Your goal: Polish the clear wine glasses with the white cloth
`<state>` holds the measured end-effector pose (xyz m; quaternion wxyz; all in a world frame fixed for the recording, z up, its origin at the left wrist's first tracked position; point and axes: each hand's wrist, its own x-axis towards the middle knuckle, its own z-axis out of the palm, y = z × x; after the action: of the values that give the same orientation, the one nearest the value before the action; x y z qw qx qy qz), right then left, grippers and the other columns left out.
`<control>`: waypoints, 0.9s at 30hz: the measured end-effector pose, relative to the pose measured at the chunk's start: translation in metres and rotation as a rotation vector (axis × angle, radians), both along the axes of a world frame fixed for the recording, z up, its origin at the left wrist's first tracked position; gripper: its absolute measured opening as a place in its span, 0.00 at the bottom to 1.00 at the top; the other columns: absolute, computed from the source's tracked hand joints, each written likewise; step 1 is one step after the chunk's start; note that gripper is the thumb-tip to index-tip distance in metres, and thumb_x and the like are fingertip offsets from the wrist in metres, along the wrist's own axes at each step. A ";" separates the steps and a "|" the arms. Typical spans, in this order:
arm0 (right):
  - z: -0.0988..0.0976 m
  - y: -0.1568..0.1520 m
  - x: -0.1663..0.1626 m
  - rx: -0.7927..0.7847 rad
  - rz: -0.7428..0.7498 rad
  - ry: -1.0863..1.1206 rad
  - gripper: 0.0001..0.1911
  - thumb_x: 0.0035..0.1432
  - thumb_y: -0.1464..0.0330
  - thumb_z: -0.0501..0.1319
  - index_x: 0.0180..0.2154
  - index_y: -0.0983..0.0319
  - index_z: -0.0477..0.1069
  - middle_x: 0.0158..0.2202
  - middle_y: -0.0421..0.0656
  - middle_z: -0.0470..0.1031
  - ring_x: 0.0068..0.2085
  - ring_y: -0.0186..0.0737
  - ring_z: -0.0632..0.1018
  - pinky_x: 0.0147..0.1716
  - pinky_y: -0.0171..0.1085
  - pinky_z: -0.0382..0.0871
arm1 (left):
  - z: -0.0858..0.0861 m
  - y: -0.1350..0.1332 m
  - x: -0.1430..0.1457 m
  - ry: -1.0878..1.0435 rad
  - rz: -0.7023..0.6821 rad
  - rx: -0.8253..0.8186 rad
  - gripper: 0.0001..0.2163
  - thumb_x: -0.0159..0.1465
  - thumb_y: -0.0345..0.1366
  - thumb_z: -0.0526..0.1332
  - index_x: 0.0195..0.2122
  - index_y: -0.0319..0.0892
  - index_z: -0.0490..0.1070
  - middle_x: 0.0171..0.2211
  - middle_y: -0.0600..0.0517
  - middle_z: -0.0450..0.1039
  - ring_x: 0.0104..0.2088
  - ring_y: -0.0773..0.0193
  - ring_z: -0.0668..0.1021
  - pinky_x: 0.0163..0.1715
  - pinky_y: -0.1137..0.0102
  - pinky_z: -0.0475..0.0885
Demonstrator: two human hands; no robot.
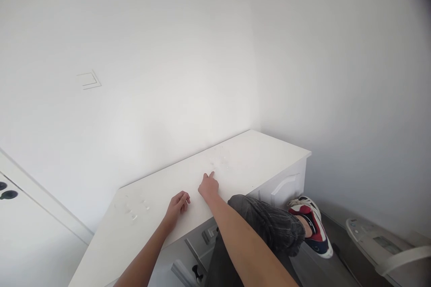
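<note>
My left hand (177, 206) rests on the top of a white cabinet (161, 188), near its front edge, fingers curled under and nothing visible in them. My right hand (208, 186) lies a little farther in on the same top. It is closed, with the forefinger stretched toward a faint clear glass object (220, 159) just beyond it. Other small clear objects (131, 208) stand on the top to the left of my left hand.
My knee in dark jeans (266, 219) is raised against the cabinet front, and my red, white and navy shoe (311, 224) is beside it. A white machine (370, 237) stands on the floor at lower right. White walls meet behind the cabinet, with a wall switch (88, 80).
</note>
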<state>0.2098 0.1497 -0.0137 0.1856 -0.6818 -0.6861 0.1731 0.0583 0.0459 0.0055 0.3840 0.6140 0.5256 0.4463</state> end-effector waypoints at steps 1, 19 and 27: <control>-0.001 0.002 0.001 0.000 0.005 0.001 0.29 0.54 0.71 0.60 0.59 0.64 0.62 0.69 0.63 0.48 0.43 0.48 0.80 0.38 0.40 0.72 | 0.000 0.000 0.000 -0.001 0.002 0.001 0.17 0.67 0.50 0.56 0.30 0.42 0.71 0.21 0.56 0.66 0.20 0.69 0.65 0.21 0.74 0.58; -0.003 -0.039 -0.018 0.192 0.200 -0.057 0.20 0.59 0.67 0.55 0.54 0.61 0.66 0.63 0.58 0.59 0.42 0.46 0.78 0.39 0.41 0.70 | -0.010 0.006 -0.002 -0.079 0.100 0.042 0.19 0.64 0.54 0.58 0.29 0.42 0.71 0.25 0.54 0.71 0.20 0.70 0.68 0.20 0.73 0.60; 0.002 -0.049 -0.019 0.153 0.243 0.153 0.27 0.54 0.72 0.59 0.56 0.66 0.62 0.53 0.58 0.63 0.46 0.50 0.74 0.38 0.39 0.67 | -0.031 -0.018 -0.019 -0.514 0.702 0.278 0.20 0.62 0.52 0.60 0.50 0.52 0.57 0.26 0.60 0.68 0.23 0.68 0.71 0.21 0.75 0.62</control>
<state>0.1911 0.1010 -0.0118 0.2664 -0.5626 -0.7585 0.1928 0.0388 0.0283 -0.0252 0.2413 0.3135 0.5246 0.7538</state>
